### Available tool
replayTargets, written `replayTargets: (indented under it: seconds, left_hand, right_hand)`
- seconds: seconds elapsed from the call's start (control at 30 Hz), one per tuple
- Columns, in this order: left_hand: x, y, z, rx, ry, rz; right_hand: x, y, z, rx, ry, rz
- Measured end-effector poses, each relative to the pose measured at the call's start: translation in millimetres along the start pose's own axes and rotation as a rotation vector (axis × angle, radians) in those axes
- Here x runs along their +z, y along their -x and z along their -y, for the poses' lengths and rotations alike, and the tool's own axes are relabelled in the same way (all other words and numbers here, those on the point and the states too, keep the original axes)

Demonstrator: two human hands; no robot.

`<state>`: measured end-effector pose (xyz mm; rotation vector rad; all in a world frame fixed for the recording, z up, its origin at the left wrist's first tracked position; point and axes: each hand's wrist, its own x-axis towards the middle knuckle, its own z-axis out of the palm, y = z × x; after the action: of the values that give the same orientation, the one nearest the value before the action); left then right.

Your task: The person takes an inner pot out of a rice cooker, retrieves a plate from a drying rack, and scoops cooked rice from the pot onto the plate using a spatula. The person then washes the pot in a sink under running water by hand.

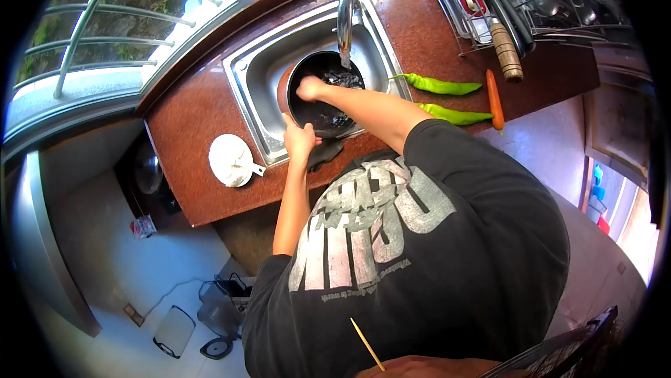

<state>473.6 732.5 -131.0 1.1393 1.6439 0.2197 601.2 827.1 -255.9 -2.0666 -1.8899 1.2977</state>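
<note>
A dark-lined pot [323,113] with a reddish-brown outside sits tilted in the steel sink [265,74], its mouth facing me. Water runs from the faucet [347,11] into it and ripples at the bottom. My left hand [299,139] grips the pot's near rim, with the thumb along the side. Inside the mouth, near the left wall, my right hand [309,88] is curled closed; whatever its fingers hold, if anything, is hidden. A dark cloth-like thing [326,155] lies at the sink's front edge, just below the pot.
A white dish [231,160] with pale stuff in it stands left of the sink. Two green peppers [444,86] and a carrot [495,100] lie to the right. Behind them is a wire rack [545,28] with utensils and a wooden-handled tool [506,53]. A barred window borders the back left.
</note>
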Motion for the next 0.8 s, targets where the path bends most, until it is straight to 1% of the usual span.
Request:
replayTargets:
  seconds: [0.07, 0.1, 0.17, 0.2, 0.27, 0.4, 0.43, 0.53, 0.6, 0.67, 0.7, 0.73, 0.8]
  left_hand:
    - [-0.9, -1.3, 3.8, -0.002, -0.008, -0.003]
    - [-1.0, -1.8, 4.5, 0.004, 0.011, -0.002]
    - [-0.6, -2.5, 6.5, 0.006, 0.031, -0.003]
    - [0.2, -1.7, 5.0, -0.001, 0.015, -0.003]
    - [0.0, 0.9, 2.8, -0.010, -0.001, -0.007]
    - [0.3, 1.2, -2.4, -0.023, -0.004, 0.001]
    - [-0.2, 1.1, -1.3, -0.031, -0.004, -0.003]
    - [-0.5, -2.6, 2.0, -0.013, 0.031, 0.009]
    - [-0.5, -3.0, 4.5, 0.001, 0.029, 0.011]
    - [-0.2, -3.8, 5.8, 0.012, 0.030, 0.010]
    - [0.0, -2.2, 3.8, 0.002, 0.024, 0.004]
    - [0.5, -1.0, 2.1, -0.007, 0.017, -0.002]
    - [1.3, 1.5, 0.0, -0.009, -0.014, -0.005]
  right_hand:
    - [8.2, 6.6, 9.3, -0.040, -0.031, -0.076]
    - [7.1, 5.4, 8.7, -0.041, -0.032, -0.076]
    - [1.2, 0.7, 5.0, -0.058, 0.027, -0.009]
    - [-2.9, -4.2, 1.3, 0.003, 0.008, 0.004]
    - [-7.6, -6.7, -9.2, 0.068, -0.022, -0.053]
    - [0.0, 0.7, -6.1, 0.073, -0.060, -0.013]
    - [2.5, 8.1, 0.1, 0.058, -0.094, -0.019]
    - [10.4, 24.8, 11.9, -0.116, -0.121, 0.052]
    - [14.6, 30.6, 8.7, -0.191, -0.137, 0.082]
    - [15.1, 24.5, 1.2, -0.139, -0.099, -0.006]
    - [13.8, 10.2, -6.0, -0.053, -0.085, 0.004]
    - [5.1, 9.3, -9.4, -0.017, -0.098, -0.052]
    - [-6.7, 8.2, -19.1, 0.068, -0.116, -0.032]
